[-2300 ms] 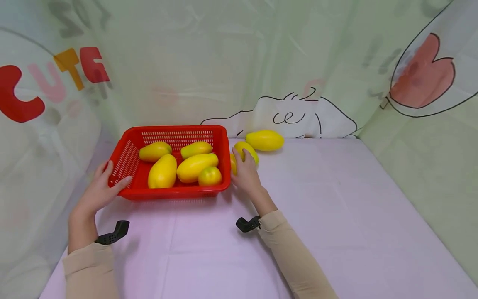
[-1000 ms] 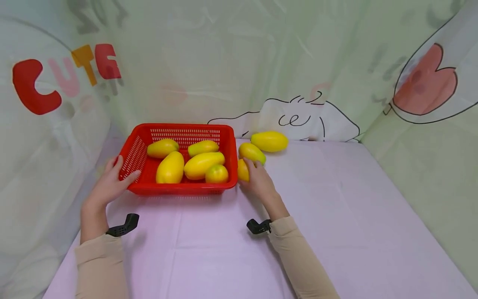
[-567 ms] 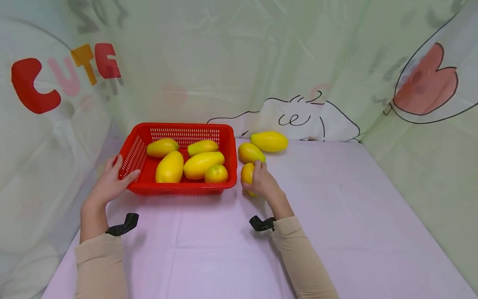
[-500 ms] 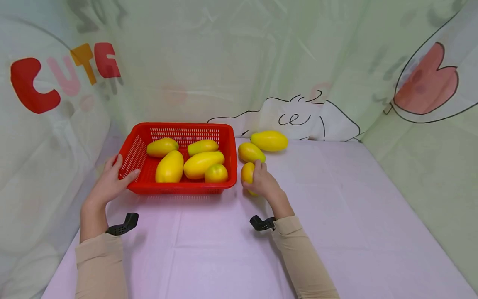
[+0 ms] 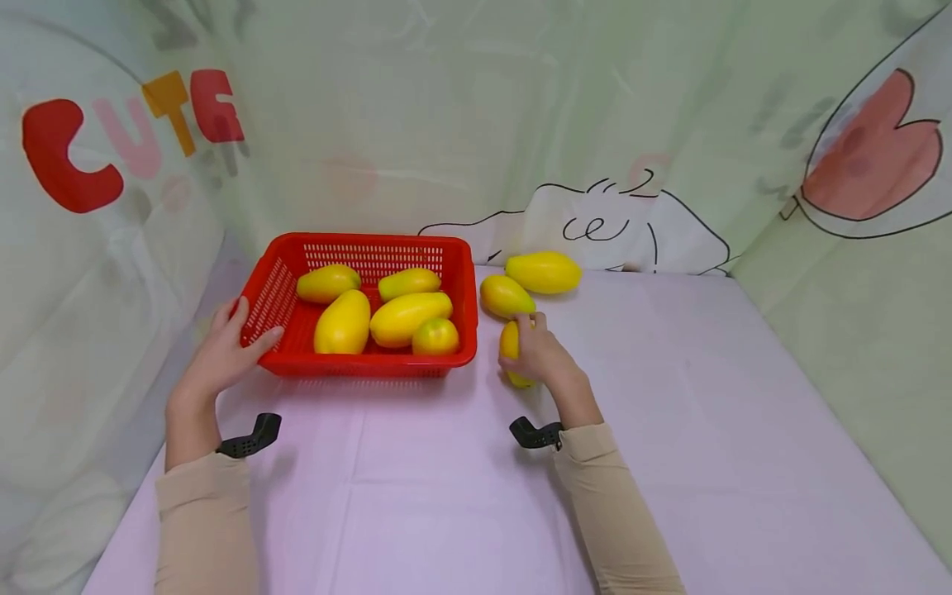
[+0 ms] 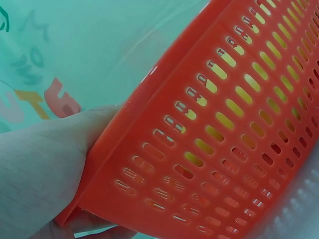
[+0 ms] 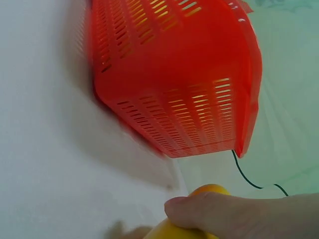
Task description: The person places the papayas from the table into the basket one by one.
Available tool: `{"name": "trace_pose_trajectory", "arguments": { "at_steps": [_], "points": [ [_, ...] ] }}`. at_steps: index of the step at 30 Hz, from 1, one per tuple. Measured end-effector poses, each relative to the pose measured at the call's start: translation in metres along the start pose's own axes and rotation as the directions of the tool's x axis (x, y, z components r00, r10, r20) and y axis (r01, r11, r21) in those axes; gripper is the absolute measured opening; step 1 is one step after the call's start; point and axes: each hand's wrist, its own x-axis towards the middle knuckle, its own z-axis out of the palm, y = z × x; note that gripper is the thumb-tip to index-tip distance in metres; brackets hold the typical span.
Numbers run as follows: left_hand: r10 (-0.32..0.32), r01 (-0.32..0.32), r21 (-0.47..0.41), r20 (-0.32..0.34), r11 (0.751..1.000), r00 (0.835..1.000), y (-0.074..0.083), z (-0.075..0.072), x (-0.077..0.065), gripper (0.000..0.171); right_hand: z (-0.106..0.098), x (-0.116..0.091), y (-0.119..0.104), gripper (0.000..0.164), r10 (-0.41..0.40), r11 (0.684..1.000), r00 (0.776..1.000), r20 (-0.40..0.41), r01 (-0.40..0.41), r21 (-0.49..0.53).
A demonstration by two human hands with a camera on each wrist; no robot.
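Note:
A red plastic basket (image 5: 357, 365) with slotted walls holds several yellow fruits, among them a plump mango (image 5: 344, 324). My left hand (image 5: 219, 351) grips its left end, thumb over the rim; the left wrist view shows fingertips below the rim's corner. Right of the basket, my right hand (image 5: 545, 351) holds a yellow mango (image 5: 510, 340) lying on the table, fingers at its far side and thumb at its near left side. In the right wrist view the thumb (image 7: 199, 211) presses on that mango, with the basket's end wall just beyond.
Behind the right hand lie a smaller yellow-green fruit (image 5: 506, 296) and a large yellow fruit (image 5: 545, 273) by the back curtain (image 5: 446, 124). A pale lilac cloth (image 5: 416, 496) covers the table. Printed curtains also hang at both sides.
The right hand has moved from beside the middle fruit to the mango nearest me, then shifted it right, away from the basket. The left hand keeps its hold; the head view has shifted slightly.

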Motion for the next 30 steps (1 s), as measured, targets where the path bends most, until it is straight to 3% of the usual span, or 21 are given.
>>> {"name": "trace_pose_trajectory", "arguments": {
  "at_steps": [6, 14, 22, 30],
  "points": [
    [-0.002, 0.002, -0.003, -0.008, 1.0, 1.0, 0.002, 0.0, 0.001, 0.097, -0.005, -0.001, 0.005, 0.084, 0.018, 1.0, 0.999, 0.035, -0.018, 0.002],
    [-0.011, 0.011, -0.011, -0.013, 1.0, 1.0, 0.003, 0.0, 0.0, 0.097, -0.011, -0.003, 0.01, 0.074, -0.012, 1.0, 0.996, 0.093, 0.01, 0.022],
    [-0.023, 0.023, -0.01, -0.014, 1.0, 1.0, 0.004, -0.001, 0.001, 0.097, -0.018, -0.009, 0.013, 0.076, -0.023, 1.0, 0.99, 0.139, 0.021, 0.019],
    [-0.019, 0.018, -0.023, -0.023, 1.0, 1.0, 0.003, 0.001, 0.0, 0.097, -0.022, -0.015, 0.015, 0.102, 0.004, 0.998, 0.973, 0.231, 0.01, -0.061]
  ]
}}
